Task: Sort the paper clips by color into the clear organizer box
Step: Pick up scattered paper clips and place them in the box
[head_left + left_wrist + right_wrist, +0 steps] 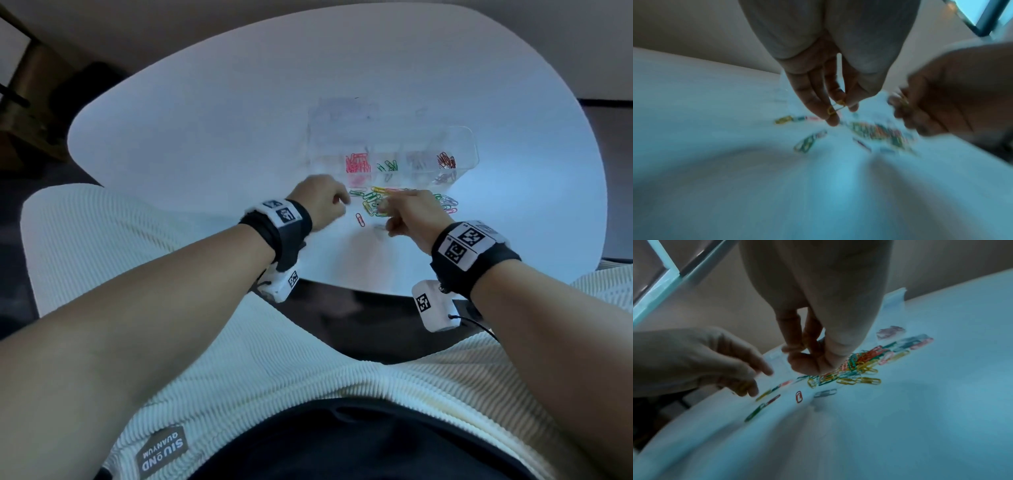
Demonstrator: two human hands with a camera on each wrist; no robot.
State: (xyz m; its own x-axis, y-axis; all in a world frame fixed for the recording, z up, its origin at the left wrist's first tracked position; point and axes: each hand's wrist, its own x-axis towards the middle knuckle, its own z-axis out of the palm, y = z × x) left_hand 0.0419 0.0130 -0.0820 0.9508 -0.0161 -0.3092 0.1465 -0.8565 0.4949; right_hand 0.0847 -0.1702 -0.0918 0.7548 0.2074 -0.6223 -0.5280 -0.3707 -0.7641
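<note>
A clear organizer box (472, 144) stands on the white table (205, 137); its compartments hold pink clips (358, 163), green clips (388, 167) and dark red clips (445, 161). A mixed pile of coloured paper clips (373, 200) (859, 363) lies just in front of the box. My left hand (342, 202) (840, 110) hovers at the pile's left edge and pinches a yellow paper clip (835, 107). My right hand (385, 205) (795, 352) is over the pile with thumb and forefinger pinched; a blurred yellowish clip (904, 99) shows at its fingertips.
A lone red clip (359, 219) (798, 396) and a grey one (825, 392) lie nearer me than the pile. Stray clips (764, 394) trail off to the left. The table's near edge (342, 291) runs just under my wrists.
</note>
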